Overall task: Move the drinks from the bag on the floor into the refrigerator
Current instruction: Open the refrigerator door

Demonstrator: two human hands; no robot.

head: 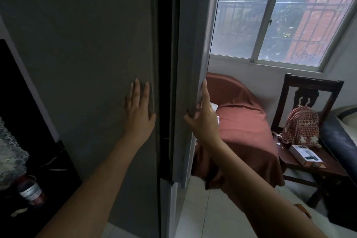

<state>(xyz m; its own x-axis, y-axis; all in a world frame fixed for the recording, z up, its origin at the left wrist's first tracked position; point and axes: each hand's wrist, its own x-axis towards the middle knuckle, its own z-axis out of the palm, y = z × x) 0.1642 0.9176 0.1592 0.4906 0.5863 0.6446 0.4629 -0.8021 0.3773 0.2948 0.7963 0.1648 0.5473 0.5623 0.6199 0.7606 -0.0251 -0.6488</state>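
Small daylit room behind: barred window [270,15], rust-red bed cover [241,125], wooden chair [311,81] carrying a patterned backpack [300,125] and a flat box [305,155], pale tiled floor [202,210] below.

Head view filled up close by 2 grey faces split by a dark vertical gap. Left hand [139,106] laid flat on the refrigerator panel [87,63] just left of the gap, fingers straight and close together, forearm reaching up from the lower left; probably bracing the cabinet against a pull. Right hand [201,116] wrapped round the outer edge of the refrigerator door [190,54], thumb on the near face, index finger stretched up along the edge, remaining fingers hooked behind: a grip suited to swinging the door. Cannot tell whether opening or closing. No bag and no drinks in sight; interior lost in the dark gap.
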